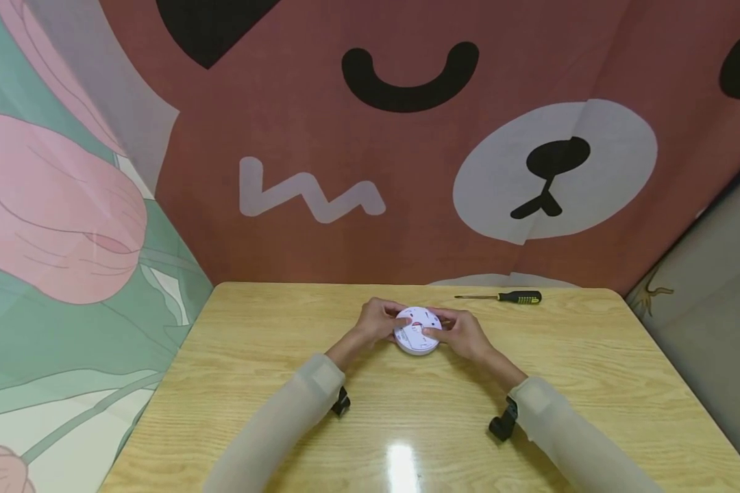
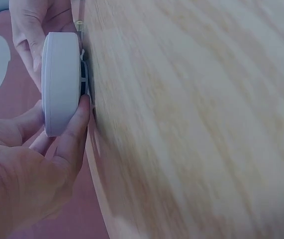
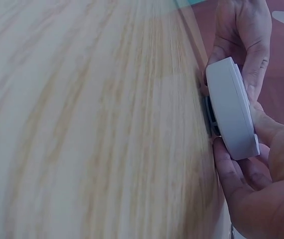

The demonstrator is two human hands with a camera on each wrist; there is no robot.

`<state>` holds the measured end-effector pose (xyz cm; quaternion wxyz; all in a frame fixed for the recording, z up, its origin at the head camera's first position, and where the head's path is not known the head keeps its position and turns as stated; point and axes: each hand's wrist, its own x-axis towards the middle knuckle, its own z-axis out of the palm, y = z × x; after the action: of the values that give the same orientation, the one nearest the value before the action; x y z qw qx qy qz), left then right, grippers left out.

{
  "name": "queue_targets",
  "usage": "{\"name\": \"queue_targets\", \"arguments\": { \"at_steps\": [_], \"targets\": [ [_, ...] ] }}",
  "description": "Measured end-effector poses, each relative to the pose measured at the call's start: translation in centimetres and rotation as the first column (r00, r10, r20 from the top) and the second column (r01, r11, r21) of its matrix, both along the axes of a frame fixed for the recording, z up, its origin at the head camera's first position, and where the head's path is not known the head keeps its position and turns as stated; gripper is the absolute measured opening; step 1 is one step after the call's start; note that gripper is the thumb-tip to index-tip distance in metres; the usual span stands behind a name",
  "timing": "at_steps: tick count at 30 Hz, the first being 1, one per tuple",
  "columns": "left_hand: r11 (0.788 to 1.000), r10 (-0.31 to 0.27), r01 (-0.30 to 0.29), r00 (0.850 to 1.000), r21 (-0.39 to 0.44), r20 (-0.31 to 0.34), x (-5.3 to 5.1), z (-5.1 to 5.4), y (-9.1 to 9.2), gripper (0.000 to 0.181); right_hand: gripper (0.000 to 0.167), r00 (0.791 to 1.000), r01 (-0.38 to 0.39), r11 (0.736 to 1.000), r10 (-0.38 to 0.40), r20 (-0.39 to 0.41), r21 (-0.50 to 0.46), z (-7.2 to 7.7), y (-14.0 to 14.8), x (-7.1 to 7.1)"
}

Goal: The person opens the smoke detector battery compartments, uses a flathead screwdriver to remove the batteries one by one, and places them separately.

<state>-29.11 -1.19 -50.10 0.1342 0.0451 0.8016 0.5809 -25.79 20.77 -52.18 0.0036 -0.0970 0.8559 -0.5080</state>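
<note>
A round white smoke detector (image 1: 418, 340) is held between both hands just over the table, its flat printed side facing up. My left hand (image 1: 380, 320) grips its left edge, thumb on the upper face and fingers beneath. On the opposite edge, my right hand (image 1: 466, 335) holds it the same way. Seen edge-on in the left wrist view, the smoke detector (image 2: 62, 82) has a dark slotted part on the side toward the table. The right wrist view also shows the white rim of the smoke detector (image 3: 230, 112), with fingers curled under it.
Near the back edge of the wooden table (image 1: 271, 424) lies a screwdriver (image 1: 519, 297) with a black and yellow handle, its shaft pointing left. A printed cloth (image 1: 321, 253) hangs right behind the table. More patterned cloth (image 1: 55, 342) hangs at the left.
</note>
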Motion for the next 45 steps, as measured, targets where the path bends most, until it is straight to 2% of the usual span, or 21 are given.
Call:
{"name": "queue_targets", "arguments": {
  "at_steps": [5,19,27,32,34,39,42,45],
  "targets": [
    [1.0,-0.005,0.005,1.0,-0.015,0.002,-0.1,0.1,-0.1,0.018,0.05,1.0,0.002,1.0,-0.002,0.011,-0.013,-0.2,0.0,-0.1],
    [0.997,-0.083,0.083,0.997,0.0,-0.011,-0.3,-0.1,-0.5,0.02,0.052,1.0,-0.011,0.999,0.011,0.012,-0.033,-0.2,-0.1,0.0],
    [0.985,-0.173,0.173,0.985,-0.009,-0.001,-0.4,0.1,-1.1,0.026,0.054,0.998,-0.05,0.999,0.05,0.028,0.008,0.2,0.0,-0.1],
    [0.964,-0.265,0.264,0.964,0.039,0.03,-0.8,0.0,-1.9,0.041,0.053,0.996,-0.083,0.996,0.082,0.015,0.037,0.4,0.1,-0.4],
    [0.95,-0.309,0.306,0.95,0.058,0.044,-1.0,0.0,-2.2,0.053,0.052,0.996,-0.092,0.995,0.092,0.009,0.048,0.6,0.1,-0.4],
    [0.911,-0.41,0.408,0.911,0.067,0.032,-1.2,0.0,-2.9,0.077,0.054,0.993,-0.116,0.99,0.117,-0.007,0.08,1.0,0.1,-0.6],
    [0.896,-0.442,0.439,0.897,0.061,0.032,-1.2,-0.1,-3.1,0.082,0.055,0.99,-0.135,0.985,0.138,-0.019,0.112,1.2,0.1,-0.6],
    [0.891,-0.453,0.451,0.891,0.057,0.032,-1.2,-0.1,-3.1,0.084,0.054,0.988,-0.143,0.978,0.15,-0.038,0.149,1.5,0.1,-0.7]
  ]
}}
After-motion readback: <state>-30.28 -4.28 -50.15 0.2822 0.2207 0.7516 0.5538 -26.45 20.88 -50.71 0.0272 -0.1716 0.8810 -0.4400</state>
